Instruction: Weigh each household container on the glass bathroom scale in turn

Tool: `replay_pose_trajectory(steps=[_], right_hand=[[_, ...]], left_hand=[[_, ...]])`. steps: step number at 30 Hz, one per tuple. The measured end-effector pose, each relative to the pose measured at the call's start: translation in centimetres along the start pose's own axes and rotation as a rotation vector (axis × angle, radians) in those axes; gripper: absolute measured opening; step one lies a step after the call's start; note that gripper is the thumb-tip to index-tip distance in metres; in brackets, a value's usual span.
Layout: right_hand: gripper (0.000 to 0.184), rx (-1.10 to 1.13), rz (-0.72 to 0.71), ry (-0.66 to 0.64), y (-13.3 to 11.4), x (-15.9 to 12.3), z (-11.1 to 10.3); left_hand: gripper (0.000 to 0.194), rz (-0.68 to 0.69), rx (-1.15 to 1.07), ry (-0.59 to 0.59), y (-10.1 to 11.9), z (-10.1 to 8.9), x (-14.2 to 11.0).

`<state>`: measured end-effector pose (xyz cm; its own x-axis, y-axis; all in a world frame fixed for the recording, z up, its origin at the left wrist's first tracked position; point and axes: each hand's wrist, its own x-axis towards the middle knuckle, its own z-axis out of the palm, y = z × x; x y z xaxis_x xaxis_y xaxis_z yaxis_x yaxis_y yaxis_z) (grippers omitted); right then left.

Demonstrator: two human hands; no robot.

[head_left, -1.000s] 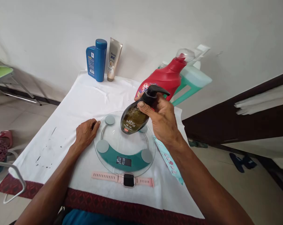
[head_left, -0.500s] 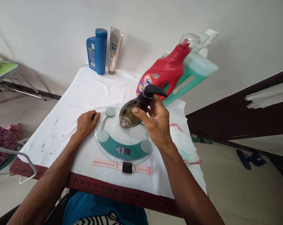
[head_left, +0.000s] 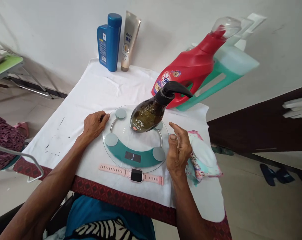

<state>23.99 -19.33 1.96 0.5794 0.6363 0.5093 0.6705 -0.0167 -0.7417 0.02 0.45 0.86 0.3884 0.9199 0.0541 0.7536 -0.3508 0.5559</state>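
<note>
On the round glass bathroom scale (head_left: 131,156) stands a dark pump bottle (head_left: 148,115) with a black pump head and white lettering. My right hand (head_left: 178,151) is just right of the scale, fingers apart and empty, clear of the bottle. At the scale's left edge my left hand (head_left: 94,125) rests on the cloth, fingers loosely bent and holding nothing; its fingertips are at the glass rim. A few segments show on the scale's dark display, too faint to read. Along the scale's front lies a pink-strapped watch (head_left: 136,175).
A blue bottle (head_left: 111,43) and a gold tube (head_left: 129,41) stand at the back of the white cloth (head_left: 76,100). Behind the pump bottle are a red detergent bottle (head_left: 191,63) and a green jug (head_left: 223,76). A soft wipes packet (head_left: 203,155) lies on the right.
My right hand has let go of the pump bottle and moved down and right, away from it. The bottle now stands on the scale. The display's digits have changed. The view has shifted slightly.
</note>
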Motion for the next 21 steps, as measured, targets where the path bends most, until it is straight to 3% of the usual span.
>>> replay_pose_trajectory(steps=[4, 8, 16, 21], right_hand=[[0.044, -0.011, -0.085, 0.169, -0.1, 0.0, -0.1], [0.047, 0.054, -0.038, 0.338, -0.1, -0.1, -0.4], [0.053, 0.18, 0.116, 0.186, -0.2, -1.4, -0.6], [0.058, 0.027, 0.278, 0.004, -0.3, -4.5, -2.1]], left_hand=[[0.038, -0.006, -0.007, -0.003, 0.2, -0.1, 0.0], [0.038, -0.007, 0.0, 0.0, 0.4, -0.2, 0.0], [0.039, -0.015, -0.003, -0.002, 0.4, -0.2, 0.1], [0.037, -0.02, -0.01, -0.002, 0.5, -0.2, 0.1]])
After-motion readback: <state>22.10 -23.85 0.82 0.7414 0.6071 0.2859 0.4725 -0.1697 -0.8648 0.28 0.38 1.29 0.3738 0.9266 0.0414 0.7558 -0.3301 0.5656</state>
